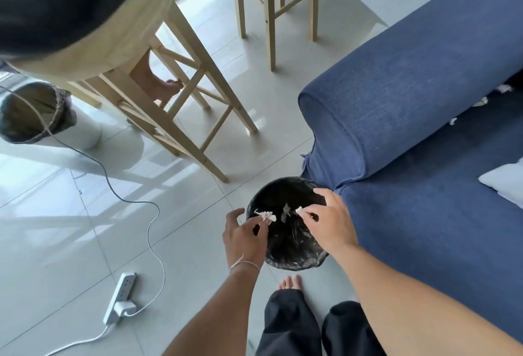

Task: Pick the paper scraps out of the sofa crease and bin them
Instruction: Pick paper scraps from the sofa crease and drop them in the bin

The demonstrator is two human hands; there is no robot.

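A small bin with a black liner (285, 253) stands on the floor against the blue sofa (424, 106) arm. My left hand (244, 238) hovers over the bin's left rim, fingertips pinched on a crumpled white paper scrap (266, 216). My right hand (329, 219) is above the bin's right side, pinching a smaller white scrap (299, 210). A loose scrap (286, 211) lies inside the bin. More white scraps (481, 102) sit in the sofa crease at the far right.
A wooden stool (169, 78) with someone's bare foot on its rung stands to the left, two more stools behind. A second bin (34, 113) sits far left. A power strip (120, 296) and cables cross the tiled floor. A white cushion (506, 183) lies on the sofa seat.
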